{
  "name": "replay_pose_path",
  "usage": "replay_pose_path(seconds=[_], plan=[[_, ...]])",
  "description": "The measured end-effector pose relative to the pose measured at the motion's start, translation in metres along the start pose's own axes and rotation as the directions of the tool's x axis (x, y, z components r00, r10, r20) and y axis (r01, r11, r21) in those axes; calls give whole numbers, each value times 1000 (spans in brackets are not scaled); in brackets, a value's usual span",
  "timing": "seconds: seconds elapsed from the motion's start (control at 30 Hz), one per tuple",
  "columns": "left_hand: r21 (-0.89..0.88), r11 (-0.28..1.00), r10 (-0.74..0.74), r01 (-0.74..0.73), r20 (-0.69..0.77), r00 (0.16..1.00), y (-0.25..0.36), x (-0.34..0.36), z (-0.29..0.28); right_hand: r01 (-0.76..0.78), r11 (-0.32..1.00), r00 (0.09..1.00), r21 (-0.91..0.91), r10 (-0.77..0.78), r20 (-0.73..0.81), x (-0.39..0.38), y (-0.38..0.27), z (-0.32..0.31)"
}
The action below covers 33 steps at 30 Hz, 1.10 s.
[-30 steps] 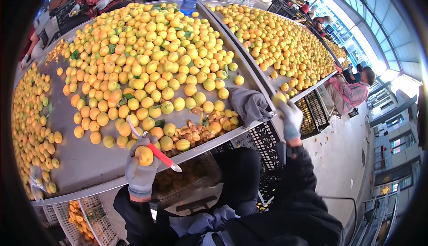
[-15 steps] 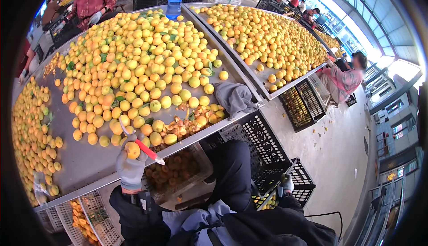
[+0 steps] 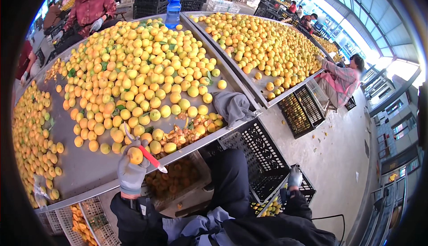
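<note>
- Your left hand [image 3: 130, 174], in a grey glove, is closed around one round yellow-orange fruit [image 3: 134, 156], just in front of the near edge of the metal table [image 3: 82, 168].
- The same hand also grips a red-handled tool [image 3: 153, 159]; its curved, pale blade reaches away from you toward the fruit on the table, while the handle slants down to the right, its whitish end near the table's rim.
- Your right hand [image 3: 294, 177], gloved too, is well apart from the left, low on your right side over a black crate [image 3: 306, 188]; it is too small and partly turned away, so you cannot tell whether it is open, closed or holding anything.
- Next to that hand, lower and nearer your body, more yellow and greenish fruit [image 3: 273, 207] shows in a crate.
- On the table, a broad heap of fruit [image 3: 138, 67] spreads out ahead of you (a few green leaves are mixed in).
- Brownish-orange scraps [image 3: 182, 133] lie near the rim, right of your left hand, and a crumpled grey cloth [image 3: 231, 106] lies at the table's right corner.
- Below the rim, between your left hand and your knee, a pale crate [image 3: 203, 168] holds fruit in shadow.
- A blue bottle [image 3: 173, 12] stands upright at the far edge.
- To your right, a person in pink [image 3: 341, 83] sits at the neighbouring table.
</note>
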<state>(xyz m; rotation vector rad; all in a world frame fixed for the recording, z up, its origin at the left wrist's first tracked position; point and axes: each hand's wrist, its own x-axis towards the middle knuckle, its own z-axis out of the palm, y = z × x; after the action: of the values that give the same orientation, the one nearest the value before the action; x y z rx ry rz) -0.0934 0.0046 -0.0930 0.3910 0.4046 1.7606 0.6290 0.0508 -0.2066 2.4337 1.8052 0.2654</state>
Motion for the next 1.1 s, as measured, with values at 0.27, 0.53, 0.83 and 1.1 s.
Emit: replay_pose_path(seconds=[0.27, 0.53, 0.83, 1.1], plan=[[99, 995, 30, -25, -47, 998, 1, 24, 2, 431, 716, 898, 549, -279, -341, 166, -312, -242], [170, 985, 44, -22, -128, 991, 4, 34, 18, 568, 771, 820, 287, -559, -122, 301, -495, -202], [129, 992, 24, -9, -112, 993, 9, 30, 17, 495, 841, 869, 218, -483, -109, 326, -536, -170], [193, 980, -14, 45, -157, 987, 8, 30, 18, 293, 897, 956, 332, -276, -97, 306, -534, -190]])
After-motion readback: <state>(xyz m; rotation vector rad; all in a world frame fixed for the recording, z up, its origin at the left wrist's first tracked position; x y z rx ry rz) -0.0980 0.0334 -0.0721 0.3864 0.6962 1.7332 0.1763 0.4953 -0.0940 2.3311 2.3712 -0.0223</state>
